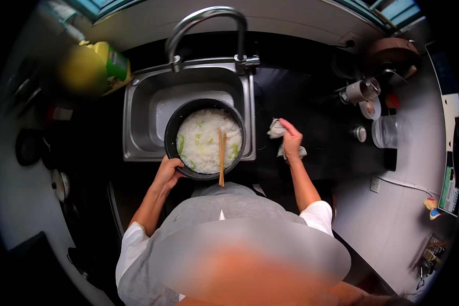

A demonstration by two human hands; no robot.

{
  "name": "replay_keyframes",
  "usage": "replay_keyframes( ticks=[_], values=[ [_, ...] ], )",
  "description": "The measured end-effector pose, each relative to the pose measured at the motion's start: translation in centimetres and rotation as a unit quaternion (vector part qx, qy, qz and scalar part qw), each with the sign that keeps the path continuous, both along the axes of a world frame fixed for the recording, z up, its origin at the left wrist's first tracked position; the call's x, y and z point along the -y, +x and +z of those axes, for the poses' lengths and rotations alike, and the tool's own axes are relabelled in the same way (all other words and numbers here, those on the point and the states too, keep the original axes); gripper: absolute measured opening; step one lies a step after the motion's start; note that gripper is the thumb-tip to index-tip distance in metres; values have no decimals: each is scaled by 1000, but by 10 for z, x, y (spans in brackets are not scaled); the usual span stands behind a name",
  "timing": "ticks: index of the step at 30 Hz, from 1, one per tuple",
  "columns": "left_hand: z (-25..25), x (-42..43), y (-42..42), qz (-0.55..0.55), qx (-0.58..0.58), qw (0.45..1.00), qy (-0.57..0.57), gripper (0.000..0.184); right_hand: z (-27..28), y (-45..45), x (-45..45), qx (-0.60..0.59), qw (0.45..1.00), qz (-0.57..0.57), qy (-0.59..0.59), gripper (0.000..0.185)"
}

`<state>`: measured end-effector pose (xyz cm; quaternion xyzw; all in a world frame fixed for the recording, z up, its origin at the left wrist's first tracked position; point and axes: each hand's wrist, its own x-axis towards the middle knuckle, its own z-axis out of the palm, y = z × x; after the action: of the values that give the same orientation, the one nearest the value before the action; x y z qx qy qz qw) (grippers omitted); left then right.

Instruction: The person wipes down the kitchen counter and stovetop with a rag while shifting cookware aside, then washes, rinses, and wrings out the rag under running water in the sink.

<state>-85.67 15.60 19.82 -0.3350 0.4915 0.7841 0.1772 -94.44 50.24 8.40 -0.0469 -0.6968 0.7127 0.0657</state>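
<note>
My left hand (166,172) is closed on the near left side of a dark cooking pot (169,133), which is held over the front of the sink. White rice (201,135) with pale green pieces fills much of the pot. A pair of wooden chopsticks (222,158) lies in it, their ends sticking out over the near rim. On the black counter to the right, my right hand (291,142) grips a crumpled light cloth (277,129). Part of the cloth shows on either side of the hand.
The steel sink (129,122) has a curved chrome faucet (206,11) behind it. A yellow-and-green jug (115,69) stands at its left. Along the right wall are a clear plastic container (385,131), a small round jar (360,133) and a tipped cup (359,92).
</note>
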Motion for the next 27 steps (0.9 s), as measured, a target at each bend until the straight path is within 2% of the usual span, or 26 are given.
replay_keyframes(
  ticks=[1,2,4,5,6,8,10,12,19,22,27],
  values=[
    [0,11,4,-15,-8,1000,2,41,14,2,16,63,984,-22,-165,40],
    [3,20,7,-9,-1,1000,0,41,27,4,33,87,959,-22,-268,38],
    [12,34,10,-25,-7,1000,9,39,21,10,74,102,933,-28,-343,34],
    [17,38,12,-19,-14,1000,-2,38,-8,16,90,168,883,4,-438,30],
    [19,45,14,-19,-15,1000,-7,38,-14,22,120,240,844,20,-478,35],
    [22,58,18,-39,-14,999,4,38,11,30,169,294,860,128,-397,43],
    [34,68,21,-25,-9,1000,-15,37,20,13,174,285,755,237,-541,50],
    [37,83,22,-44,-20,999,-6,37,3,-1,194,269,742,307,-532,55],
    [44,115,27,4,-50,999,7,38,9,43,313,343,609,340,-629,55],
    [40,142,34,-22,-40,999,5,34,14,47,323,354,552,370,-658,56],
    [32,185,57,26,-74,996,36,35,11,42,318,325,418,440,-725,56]
  ],
)
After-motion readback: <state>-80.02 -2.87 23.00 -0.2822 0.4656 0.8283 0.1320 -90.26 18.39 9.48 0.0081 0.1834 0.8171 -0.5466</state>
